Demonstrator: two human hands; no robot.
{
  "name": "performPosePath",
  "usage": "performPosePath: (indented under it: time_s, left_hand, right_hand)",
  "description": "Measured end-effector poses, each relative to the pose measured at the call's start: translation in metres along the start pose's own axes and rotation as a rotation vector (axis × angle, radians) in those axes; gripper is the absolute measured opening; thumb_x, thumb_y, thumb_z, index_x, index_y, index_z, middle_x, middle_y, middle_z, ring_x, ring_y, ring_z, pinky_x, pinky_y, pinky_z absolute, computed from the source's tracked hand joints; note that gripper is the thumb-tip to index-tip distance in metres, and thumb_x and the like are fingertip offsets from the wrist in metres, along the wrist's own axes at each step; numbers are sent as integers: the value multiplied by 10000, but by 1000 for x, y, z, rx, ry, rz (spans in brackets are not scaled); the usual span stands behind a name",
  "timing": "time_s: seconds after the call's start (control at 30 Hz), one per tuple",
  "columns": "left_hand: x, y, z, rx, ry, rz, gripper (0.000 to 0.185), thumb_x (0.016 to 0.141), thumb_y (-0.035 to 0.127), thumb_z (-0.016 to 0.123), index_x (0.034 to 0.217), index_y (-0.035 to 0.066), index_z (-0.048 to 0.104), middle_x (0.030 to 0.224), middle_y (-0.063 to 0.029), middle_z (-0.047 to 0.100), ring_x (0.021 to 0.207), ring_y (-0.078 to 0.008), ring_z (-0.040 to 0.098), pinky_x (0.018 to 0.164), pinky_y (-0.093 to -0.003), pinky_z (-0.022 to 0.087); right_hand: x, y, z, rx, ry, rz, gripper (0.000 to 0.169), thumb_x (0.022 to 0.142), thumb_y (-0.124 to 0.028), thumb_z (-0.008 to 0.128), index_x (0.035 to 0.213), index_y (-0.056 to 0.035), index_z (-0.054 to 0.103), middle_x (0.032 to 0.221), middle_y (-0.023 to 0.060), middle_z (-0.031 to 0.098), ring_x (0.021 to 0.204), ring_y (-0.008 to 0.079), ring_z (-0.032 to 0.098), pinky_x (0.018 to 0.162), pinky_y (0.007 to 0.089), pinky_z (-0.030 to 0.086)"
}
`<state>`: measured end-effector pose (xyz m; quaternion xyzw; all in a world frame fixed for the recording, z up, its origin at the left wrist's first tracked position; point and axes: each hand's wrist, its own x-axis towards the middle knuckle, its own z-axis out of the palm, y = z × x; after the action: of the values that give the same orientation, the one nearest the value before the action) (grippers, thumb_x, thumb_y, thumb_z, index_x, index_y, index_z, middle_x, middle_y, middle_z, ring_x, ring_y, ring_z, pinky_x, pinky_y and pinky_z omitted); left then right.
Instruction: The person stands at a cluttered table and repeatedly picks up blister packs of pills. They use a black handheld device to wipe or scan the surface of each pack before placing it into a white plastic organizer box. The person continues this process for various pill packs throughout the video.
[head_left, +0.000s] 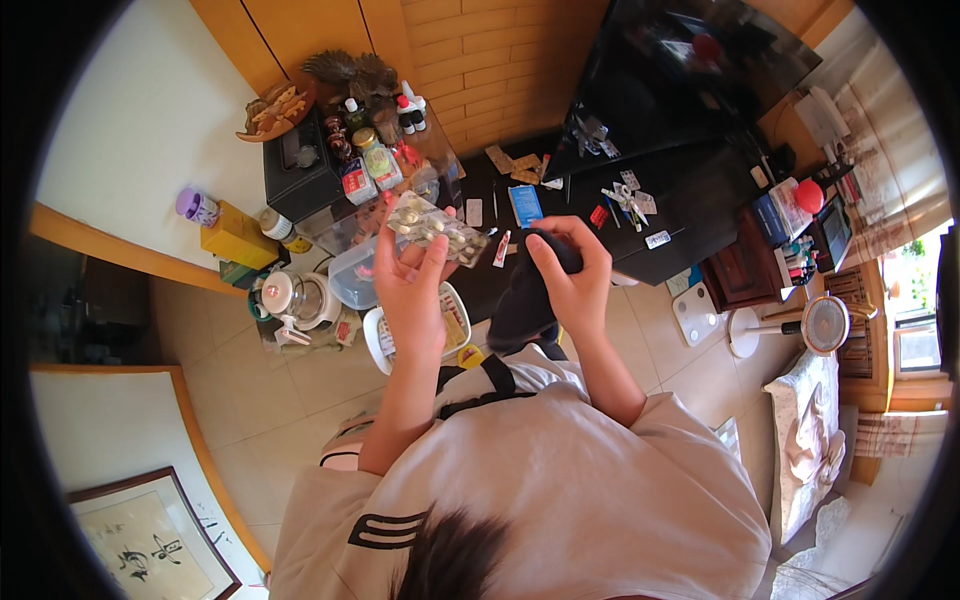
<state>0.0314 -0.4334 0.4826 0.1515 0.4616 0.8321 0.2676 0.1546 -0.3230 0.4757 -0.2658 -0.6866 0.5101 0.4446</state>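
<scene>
My left hand (416, 262) grips a foil blister pack of capsules (435, 227), raised above the black cabinet top (480, 289). From my right hand (574, 277) hangs a dark cloth (521, 304), bunched between thumb and fingers. Below and behind the hands lie a blue box (526, 205) and a small red-and-white tube (502, 248). A clear plastic bin (352, 274) stands partly hidden behind my left hand. Nearer my body, a white basket (373, 352) holds several medicine packs, and my left forearm covers part of it.
Several blister packs (643, 201) and scissors (630, 210) lie to the right, below a television (675, 90). Bottles and jars (375, 157) crowd the left end. A glass kettle appliance (304, 296) sits at left. On the floor at right are a white scale (694, 313) and a fan (825, 325).
</scene>
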Motion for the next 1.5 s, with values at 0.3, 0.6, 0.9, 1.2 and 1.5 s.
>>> performPosePath:
  time_s: [0.3, 0.6, 0.9, 1.2, 1.5]
  left_hand:
    - [-23, -18, 0, 340, -149, 211, 408, 913, -51, 606, 1313, -42, 528, 1015, -90, 688, 907, -113, 643, 763, -236, 506]
    - [-31, -12, -4, 228, -146, 135, 344, 918, -89, 571, 1262, -84, 571, 1137, -148, 687, 992, -148, 657, 822, -242, 526]
    - [-38, -5, -6, 247, -115, 51, 324, 915, -66, 599, 1238, -74, 596, 1102, -135, 701, 963, -129, 663, 789, -222, 524]
    - [-39, -10, -13, 210, -4, 115, 274, 916, -29, 633, 1187, -64, 620, 1026, -127, 716, 855, -120, 677, 702, -227, 546]
    - [-37, -8, -19, 1, 46, 32, 287, 898, 5, 674, 1176, -37, 615, 973, -106, 713, 814, -114, 681, 650, -239, 580]
  right_hand:
    - [15, -42, 21, -340, -92, -592, 233, 670, -32, 794, 890, -69, 727, 894, 59, 635, 760, 231, 643, 634, 313, 527]
    - [2, -36, 23, -292, 25, -491, 271, 639, 7, 808, 892, -68, 746, 880, 68, 640, 749, 243, 640, 653, 319, 527]
    - [-3, -36, 10, -434, -41, -616, 241, 651, -21, 779, 874, -102, 734, 867, 31, 624, 741, 217, 626, 603, 317, 508]
    - [-37, -34, 16, -386, -166, -608, 232, 667, 20, 805, 878, -51, 741, 847, 74, 626, 755, 243, 643, 654, 320, 525]
    - [-34, -20, 18, -348, -68, -562, 241, 669, -5, 825, 892, -58, 751, 864, 75, 637, 749, 219, 635, 652, 307, 519]
